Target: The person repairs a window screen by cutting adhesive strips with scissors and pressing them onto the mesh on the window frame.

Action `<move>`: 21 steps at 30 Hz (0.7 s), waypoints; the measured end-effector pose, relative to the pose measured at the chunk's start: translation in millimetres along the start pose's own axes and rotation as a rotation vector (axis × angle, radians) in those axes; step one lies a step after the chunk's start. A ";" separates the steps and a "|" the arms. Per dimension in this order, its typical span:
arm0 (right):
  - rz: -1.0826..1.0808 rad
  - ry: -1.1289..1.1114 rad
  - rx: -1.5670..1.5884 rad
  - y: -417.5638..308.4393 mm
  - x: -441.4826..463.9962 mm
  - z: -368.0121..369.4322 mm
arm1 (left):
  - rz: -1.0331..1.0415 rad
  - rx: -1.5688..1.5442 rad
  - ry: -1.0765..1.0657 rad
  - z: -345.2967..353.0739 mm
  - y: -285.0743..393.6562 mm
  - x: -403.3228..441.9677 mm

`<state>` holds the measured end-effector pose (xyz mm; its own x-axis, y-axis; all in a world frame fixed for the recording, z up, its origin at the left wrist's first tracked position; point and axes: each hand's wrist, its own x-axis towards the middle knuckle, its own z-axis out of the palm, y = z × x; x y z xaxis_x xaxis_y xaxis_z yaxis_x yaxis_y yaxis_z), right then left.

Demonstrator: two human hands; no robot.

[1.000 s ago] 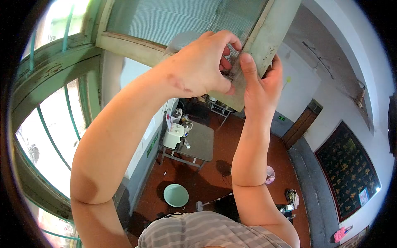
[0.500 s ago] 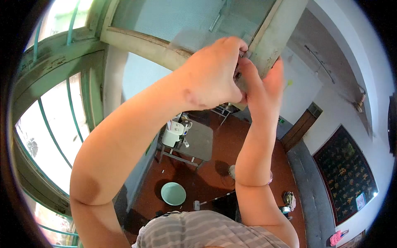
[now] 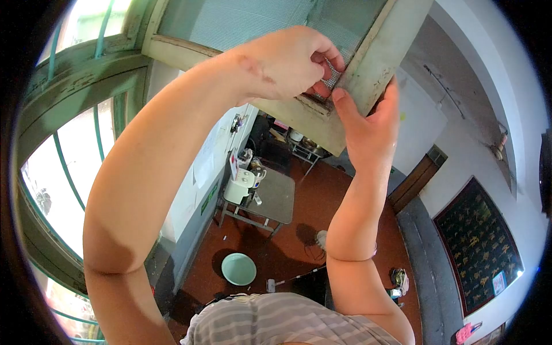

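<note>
The pale green wooden frame (image 3: 368, 63) with a mesh panel (image 3: 259, 26) hangs across the top of the view. My left hand (image 3: 293, 66) is at the panel's lower right corner, its fingers curled against the mesh. Whatever may be pinched between those fingertips is too small to tell. Just right of it, my right hand (image 3: 371, 123) clasps the frame's corner, thumb on the near face and fingers round the outer edge. Bare wood shows along the inner edge below my left fingers.
A green barred window (image 3: 63, 167) stands at the left. Below are a grey table (image 3: 276, 198) with a white appliance (image 3: 238, 187), a pale green basin (image 3: 238, 269) on the red floor (image 3: 276, 247), and a dark framed board (image 3: 480, 244) at the right.
My left hand has moved up and left, uncovering the frame's lower corner. The blurred translucent sheet beside it no longer shows. My right thumb has shifted slightly lower on the frame.
</note>
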<state>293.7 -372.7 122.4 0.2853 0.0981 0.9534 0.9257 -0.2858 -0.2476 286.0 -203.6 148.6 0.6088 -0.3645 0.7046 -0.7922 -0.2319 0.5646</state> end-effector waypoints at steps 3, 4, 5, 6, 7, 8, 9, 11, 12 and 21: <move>-0.023 0.012 0.077 1.3 -4.3 2.4 | -0.002 -0.078 0.021 2.0 -2.4 0.4; -0.068 0.014 0.059 3.7 -4.9 3.0 | -0.009 -0.080 0.015 1.0 -3.5 0.8; -0.114 0.018 0.040 6.1 -5.5 3.5 | -0.016 -0.082 0.008 0.0 -4.6 1.1; -0.201 0.017 -0.044 9.9 -3.6 1.9 | 0.008 -0.080 0.030 -0.3 -7.0 1.6; -0.238 0.010 -0.090 10.3 -3.4 1.8 | 0.032 -0.079 0.051 0.4 -10.7 2.3; -0.275 0.004 -0.135 10.7 -3.2 1.7 | 0.055 -0.079 0.072 0.8 -12.9 2.5; -0.262 -0.008 -0.141 8.3 -4.7 2.4 | 0.038 -0.098 0.059 -0.5 -10.7 1.4; -0.256 -0.039 -0.206 2.7 -7.3 1.6 | 0.005 -0.134 0.036 -3.6 -3.0 -1.8; -0.262 -0.058 -0.265 -1.0 -8.5 0.9 | -0.002 -0.143 0.033 -5.0 -2.4 -2.0; -0.319 -0.191 -0.577 -17.2 -2.5 -5.7 | -0.011 -0.155 0.060 -5.3 -3.6 -6.1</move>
<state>275.7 -373.5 125.2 0.1083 0.4132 0.9042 0.7067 -0.6717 0.2223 285.4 -195.8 144.5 0.6226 -0.3067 0.7200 -0.7723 -0.0921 0.6286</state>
